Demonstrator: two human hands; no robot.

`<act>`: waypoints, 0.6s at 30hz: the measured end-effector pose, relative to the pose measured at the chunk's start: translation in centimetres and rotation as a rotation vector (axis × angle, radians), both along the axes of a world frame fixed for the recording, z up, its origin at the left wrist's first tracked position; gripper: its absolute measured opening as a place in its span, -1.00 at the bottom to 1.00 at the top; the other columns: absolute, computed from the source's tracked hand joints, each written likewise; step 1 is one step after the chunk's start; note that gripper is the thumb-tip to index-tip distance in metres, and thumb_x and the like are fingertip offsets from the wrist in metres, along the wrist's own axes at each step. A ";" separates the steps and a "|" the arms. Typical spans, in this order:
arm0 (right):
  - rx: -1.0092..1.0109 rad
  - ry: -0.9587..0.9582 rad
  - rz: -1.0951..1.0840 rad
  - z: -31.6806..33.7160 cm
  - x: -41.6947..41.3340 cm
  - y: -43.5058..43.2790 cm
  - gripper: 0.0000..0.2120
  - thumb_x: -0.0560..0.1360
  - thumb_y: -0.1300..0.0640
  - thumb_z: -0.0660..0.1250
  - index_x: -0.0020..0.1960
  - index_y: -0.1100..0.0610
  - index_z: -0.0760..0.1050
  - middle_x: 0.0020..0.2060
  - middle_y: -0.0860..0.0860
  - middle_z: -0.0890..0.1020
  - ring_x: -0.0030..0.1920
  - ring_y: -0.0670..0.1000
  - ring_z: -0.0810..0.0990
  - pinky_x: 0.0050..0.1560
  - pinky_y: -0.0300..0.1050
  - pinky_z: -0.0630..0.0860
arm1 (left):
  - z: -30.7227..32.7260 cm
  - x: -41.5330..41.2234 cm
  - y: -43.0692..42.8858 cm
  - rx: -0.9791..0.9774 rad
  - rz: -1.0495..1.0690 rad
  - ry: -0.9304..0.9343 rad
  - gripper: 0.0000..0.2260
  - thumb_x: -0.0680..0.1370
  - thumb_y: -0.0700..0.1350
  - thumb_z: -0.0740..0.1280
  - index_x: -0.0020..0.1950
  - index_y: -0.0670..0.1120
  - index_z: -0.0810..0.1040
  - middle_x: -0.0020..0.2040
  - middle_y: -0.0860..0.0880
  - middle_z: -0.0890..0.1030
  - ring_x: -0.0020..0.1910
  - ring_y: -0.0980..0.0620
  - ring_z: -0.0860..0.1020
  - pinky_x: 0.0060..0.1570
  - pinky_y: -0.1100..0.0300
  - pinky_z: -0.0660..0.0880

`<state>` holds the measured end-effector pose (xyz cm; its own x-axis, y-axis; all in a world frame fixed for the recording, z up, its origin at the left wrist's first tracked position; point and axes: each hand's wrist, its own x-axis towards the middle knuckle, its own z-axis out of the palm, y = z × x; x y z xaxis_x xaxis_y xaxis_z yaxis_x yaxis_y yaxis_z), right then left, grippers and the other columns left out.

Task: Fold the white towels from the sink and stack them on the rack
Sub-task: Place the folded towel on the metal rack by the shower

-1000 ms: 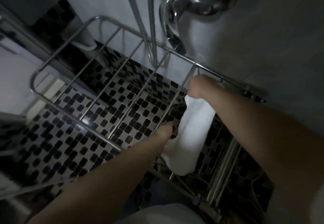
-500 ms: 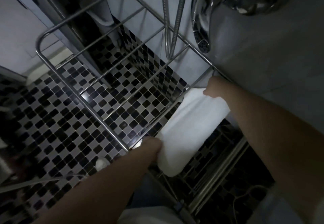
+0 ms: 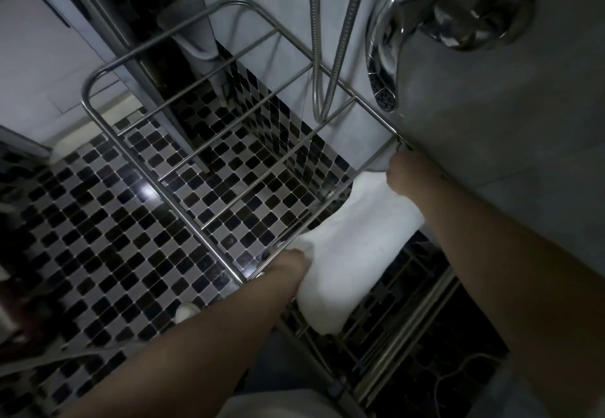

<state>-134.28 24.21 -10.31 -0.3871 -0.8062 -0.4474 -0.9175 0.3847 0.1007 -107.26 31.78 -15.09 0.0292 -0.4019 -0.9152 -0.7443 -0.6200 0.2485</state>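
A folded white towel [image 3: 353,240] lies across the right end of a chrome bar rack [image 3: 98,77], its lower edge sagging past the front rail. My left hand [image 3: 289,267] grips the towel's near corner at the front rail. My right hand [image 3: 404,172] holds the far corner next to the wall. The fingers of both hands are hidden behind the cloth. The rest of the rack's bars are bare.
A chrome tap [image 3: 386,67] and shower hose [image 3: 322,67] hang from the wall just above the rack's far side. Black and white mosaic tiles [image 3: 98,237] show through the bars. A lower set of chrome bars [image 3: 402,335] sits below right.
The view has shifted so the rack sits lower right. The towel has spread wider and flatter across the right end, with both hands staying on its corners.
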 end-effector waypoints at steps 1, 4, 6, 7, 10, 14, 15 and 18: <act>0.003 -0.023 -0.007 0.6 0.3 0.2 -0.66 0.59 0.13 0.20 0.26 0.30 0.50 0.25 0.22 0.57 0.20 0.19 0.58 0.19 -0.03 0.49 | 0.7 -0.1 0.1 -0.026 -0.030 0.002 -0.60 0.69 -0.07 0.13 0.46 -0.25 0.39 0.42 -0.24 0.45 0.39 -0.21 0.45 0.17 0.09 0.44; -0.011 -0.053 0.011 1.4 0.8 1.1 -0.69 0.56 0.10 0.21 0.17 0.26 0.54 0.17 0.21 0.61 0.13 0.20 0.60 0.15 -0.04 0.52 | 2.3 -0.9 0.6 -0.087 -0.115 0.028 -0.58 0.67 -0.03 0.08 0.47 -0.18 0.37 0.45 -0.28 0.39 0.37 -0.31 0.41 0.35 -0.07 0.39; -0.037 -0.086 0.036 2.2 1.2 1.8 -0.72 0.57 0.09 0.20 0.13 0.22 0.57 0.14 0.21 0.61 0.12 0.22 0.60 0.15 -0.01 0.54 | 3.8 -1.8 0.7 -0.118 -0.097 0.063 -0.55 0.67 0.07 0.04 0.54 -0.02 0.28 0.48 -0.24 0.30 0.35 -0.27 0.42 0.34 -0.08 0.40; -0.069 -0.108 0.043 2.9 1.3 2.2 -0.73 0.58 0.10 0.20 0.14 0.20 0.57 0.15 0.22 0.61 0.13 0.23 0.59 0.16 0.00 0.54 | 4.5 -2.3 0.8 -0.148 -0.103 0.101 -0.53 0.66 0.11 0.04 0.56 0.03 0.24 0.50 -0.22 0.27 0.35 -0.25 0.43 0.34 -0.06 0.41; -0.289 -0.170 0.055 5.1 2.0 3.3 -0.76 0.55 0.17 0.23 0.14 0.20 0.58 0.08 0.25 0.63 0.08 0.26 0.60 0.07 -0.02 0.51 | 5.8 -3.4 1.1 -0.276 -0.218 0.245 -0.50 0.65 0.14 0.06 0.58 0.06 0.23 0.52 -0.18 0.28 0.36 -0.21 0.44 0.33 -0.04 0.44; -0.516 -0.167 0.087 8.2 2.9 4.3 -0.79 0.51 0.23 0.24 0.07 0.24 0.57 -0.04 0.29 0.62 0.00 0.31 0.58 -0.03 0.06 0.50 | 7.6 -3.5 1.2 -0.472 -0.326 0.389 -0.55 0.66 0.10 0.12 0.54 0.02 0.30 0.44 -0.15 0.37 0.39 -0.14 0.42 0.32 0.15 0.35; -0.524 -0.176 0.089 8.8 3.1 4.4 -0.72 0.52 0.23 0.24 0.18 0.24 0.57 0.02 0.28 0.62 0.05 0.30 0.57 0.02 0.06 0.50 | 8.2 -3.5 1.2 -0.517 -0.350 0.423 -0.58 0.66 0.07 0.14 0.52 0.01 0.33 0.41 -0.13 0.40 0.38 -0.13 0.42 0.30 0.18 0.33; -0.533 -0.208 0.089 10.5 4.3 4.8 -0.64 0.54 0.20 0.23 0.32 0.21 0.53 0.12 0.25 0.61 0.13 0.27 0.57 0.12 0.07 0.53 | 10.1 -2.8 0.5 -0.621 -0.413 0.496 -0.57 0.64 0.02 0.18 0.51 -0.03 0.34 0.38 -0.11 0.44 0.35 -0.08 0.44 0.31 0.18 0.33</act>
<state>-129.98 29.02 0.21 -0.2547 -0.9666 -0.0294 -0.9285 0.2530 -0.2717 -110.02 32.32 -4.98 -0.5690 -0.7196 -0.3981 -0.5959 0.0272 0.8026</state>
